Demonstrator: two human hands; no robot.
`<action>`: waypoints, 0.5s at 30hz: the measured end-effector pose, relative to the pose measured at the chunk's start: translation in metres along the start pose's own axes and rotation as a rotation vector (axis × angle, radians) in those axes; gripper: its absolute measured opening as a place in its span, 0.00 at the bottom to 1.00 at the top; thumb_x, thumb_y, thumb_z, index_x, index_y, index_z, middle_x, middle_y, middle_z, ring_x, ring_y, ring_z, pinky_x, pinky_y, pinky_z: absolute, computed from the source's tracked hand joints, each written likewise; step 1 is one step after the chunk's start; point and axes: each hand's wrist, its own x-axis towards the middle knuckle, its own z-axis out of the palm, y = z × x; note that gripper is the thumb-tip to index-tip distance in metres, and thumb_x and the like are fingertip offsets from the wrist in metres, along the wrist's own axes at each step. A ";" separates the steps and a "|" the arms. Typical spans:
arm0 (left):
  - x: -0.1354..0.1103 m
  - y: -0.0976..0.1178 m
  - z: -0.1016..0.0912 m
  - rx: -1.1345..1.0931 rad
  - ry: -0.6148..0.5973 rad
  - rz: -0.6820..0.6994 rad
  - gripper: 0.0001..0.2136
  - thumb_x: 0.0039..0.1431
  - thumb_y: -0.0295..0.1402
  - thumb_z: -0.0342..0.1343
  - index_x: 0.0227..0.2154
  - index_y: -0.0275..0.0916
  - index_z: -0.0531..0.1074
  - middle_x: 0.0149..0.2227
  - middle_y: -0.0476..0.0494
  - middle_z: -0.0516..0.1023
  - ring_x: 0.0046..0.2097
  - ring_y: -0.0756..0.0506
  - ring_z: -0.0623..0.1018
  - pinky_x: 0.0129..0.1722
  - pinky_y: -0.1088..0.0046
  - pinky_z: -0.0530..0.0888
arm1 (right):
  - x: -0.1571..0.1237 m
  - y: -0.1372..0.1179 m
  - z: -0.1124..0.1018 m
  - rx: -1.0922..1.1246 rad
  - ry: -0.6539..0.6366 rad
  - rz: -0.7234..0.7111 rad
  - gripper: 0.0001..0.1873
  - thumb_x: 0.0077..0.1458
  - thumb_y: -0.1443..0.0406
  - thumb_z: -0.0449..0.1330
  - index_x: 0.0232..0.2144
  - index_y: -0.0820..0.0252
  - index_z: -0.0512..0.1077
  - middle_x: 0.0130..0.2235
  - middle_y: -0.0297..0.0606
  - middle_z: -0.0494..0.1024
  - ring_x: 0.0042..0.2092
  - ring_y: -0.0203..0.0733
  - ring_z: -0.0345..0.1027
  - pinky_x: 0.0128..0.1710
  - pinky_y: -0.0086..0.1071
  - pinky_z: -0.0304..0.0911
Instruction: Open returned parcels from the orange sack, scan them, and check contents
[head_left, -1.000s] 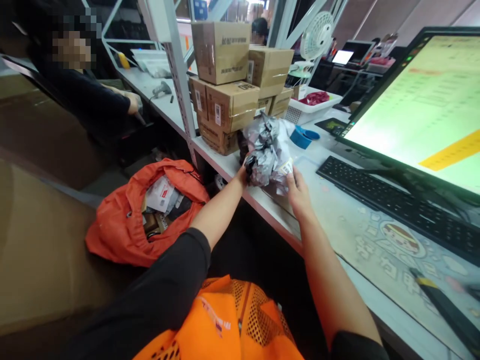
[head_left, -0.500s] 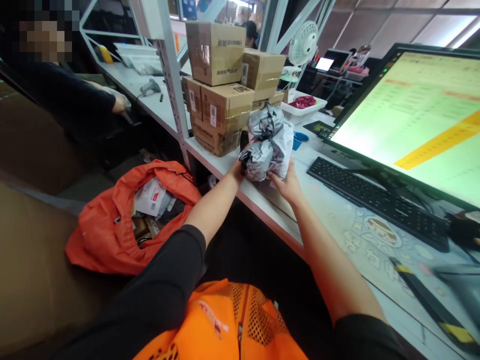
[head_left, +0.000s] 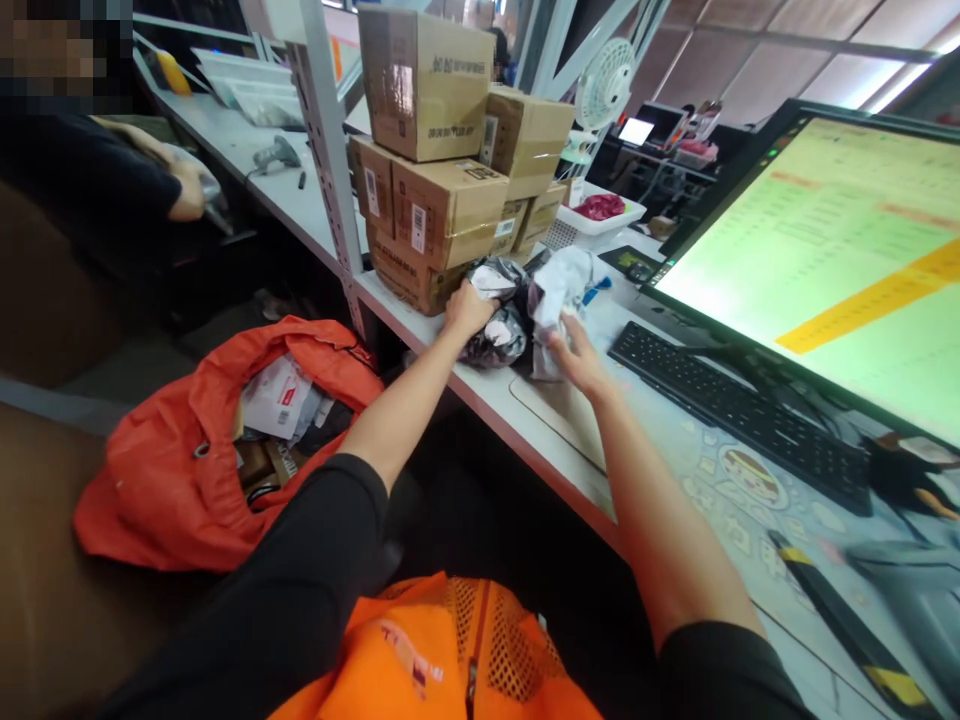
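Observation:
My left hand [head_left: 469, 312] is closed on a crumpled silver-grey plastic mailer bag [head_left: 501, 338] at the desk's front edge, beside the stacked cartons; some of its fingertips are hidden by the plastic. My right hand [head_left: 579, 360] grips the near right side of a paler, wrinkled plastic mailer bag [head_left: 555, 290], its thumb and fingers bent against the plastic. The two bags lie side by side, with dark folds between them. What they contain cannot be seen.
Brown cartons [head_left: 450, 205] are stacked behind my left hand, against a metal post [head_left: 324, 150]. To the right are a keyboard [head_left: 735, 415] and a monitor [head_left: 847, 260]. An open orange sack [head_left: 172, 450] of parcels stands at lower left. A co-worker [head_left: 97, 180] sits beyond it.
The bundled silver bags have come down onto the desk and spread apart into two. My left hand has moved up and left over one; my right hand stays at the other's side.

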 end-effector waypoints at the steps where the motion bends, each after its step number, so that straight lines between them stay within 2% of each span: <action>1: 0.000 -0.008 -0.006 0.137 0.021 0.020 0.29 0.55 0.34 0.70 0.59 0.37 0.70 0.58 0.27 0.77 0.63 0.28 0.74 0.62 0.52 0.70 | 0.000 0.007 0.006 0.036 0.001 0.008 0.52 0.54 0.29 0.49 0.68 0.56 0.64 0.72 0.48 0.61 0.74 0.56 0.48 0.74 0.55 0.41; 3: 0.003 -0.021 -0.010 0.355 0.041 0.040 0.36 0.54 0.37 0.70 0.64 0.34 0.64 0.59 0.22 0.76 0.62 0.25 0.75 0.61 0.50 0.70 | 0.003 0.014 0.020 0.057 0.021 -0.012 0.53 0.55 0.28 0.45 0.69 0.55 0.63 0.73 0.47 0.60 0.75 0.54 0.48 0.75 0.53 0.39; 5: 0.010 -0.027 -0.004 0.414 0.017 0.026 0.39 0.55 0.38 0.69 0.66 0.33 0.59 0.59 0.20 0.76 0.62 0.26 0.75 0.61 0.50 0.69 | 0.010 0.015 0.037 -0.003 0.031 -0.011 0.54 0.53 0.28 0.49 0.69 0.54 0.63 0.74 0.48 0.57 0.75 0.60 0.43 0.73 0.61 0.37; 7: 0.021 -0.026 0.008 0.349 -0.029 -0.028 0.41 0.54 0.38 0.70 0.67 0.33 0.58 0.59 0.21 0.76 0.64 0.28 0.74 0.63 0.51 0.68 | 0.016 0.011 0.052 -0.092 0.022 0.038 0.56 0.48 0.29 0.56 0.69 0.53 0.62 0.75 0.50 0.52 0.75 0.71 0.39 0.69 0.73 0.36; 9: 0.032 -0.021 0.016 0.169 -0.107 -0.074 0.42 0.53 0.39 0.71 0.67 0.35 0.58 0.61 0.25 0.75 0.66 0.31 0.73 0.65 0.55 0.67 | 0.015 0.005 0.060 -0.149 0.004 0.079 0.60 0.44 0.31 0.60 0.71 0.55 0.59 0.76 0.54 0.49 0.75 0.78 0.37 0.65 0.80 0.36; 10: 0.035 -0.020 0.016 0.059 -0.151 -0.069 0.43 0.52 0.39 0.72 0.67 0.36 0.58 0.63 0.27 0.74 0.66 0.33 0.72 0.66 0.56 0.66 | 0.011 0.001 0.060 -0.158 -0.006 0.079 0.62 0.44 0.31 0.61 0.71 0.59 0.57 0.75 0.57 0.48 0.74 0.78 0.37 0.65 0.80 0.35; 12: 0.031 -0.029 0.004 -0.142 -0.184 0.035 0.44 0.50 0.43 0.73 0.66 0.36 0.60 0.65 0.30 0.71 0.68 0.34 0.69 0.68 0.59 0.64 | -0.002 -0.006 0.049 -0.156 -0.017 0.043 0.67 0.43 0.29 0.58 0.72 0.66 0.54 0.75 0.63 0.47 0.75 0.75 0.37 0.70 0.72 0.33; 14: 0.011 -0.055 -0.020 -0.223 -0.109 0.201 0.42 0.49 0.47 0.74 0.64 0.38 0.65 0.66 0.33 0.69 0.70 0.33 0.67 0.70 0.59 0.61 | -0.016 -0.009 0.031 -0.173 0.024 -0.007 0.72 0.43 0.26 0.56 0.74 0.69 0.49 0.75 0.64 0.45 0.76 0.69 0.37 0.74 0.60 0.34; 15: -0.005 -0.075 -0.035 -0.247 -0.047 0.266 0.37 0.53 0.49 0.71 0.62 0.41 0.68 0.65 0.36 0.70 0.69 0.34 0.67 0.70 0.59 0.61 | -0.023 -0.009 0.022 -0.193 0.053 -0.040 0.73 0.42 0.26 0.58 0.75 0.66 0.48 0.75 0.62 0.47 0.76 0.66 0.39 0.74 0.55 0.37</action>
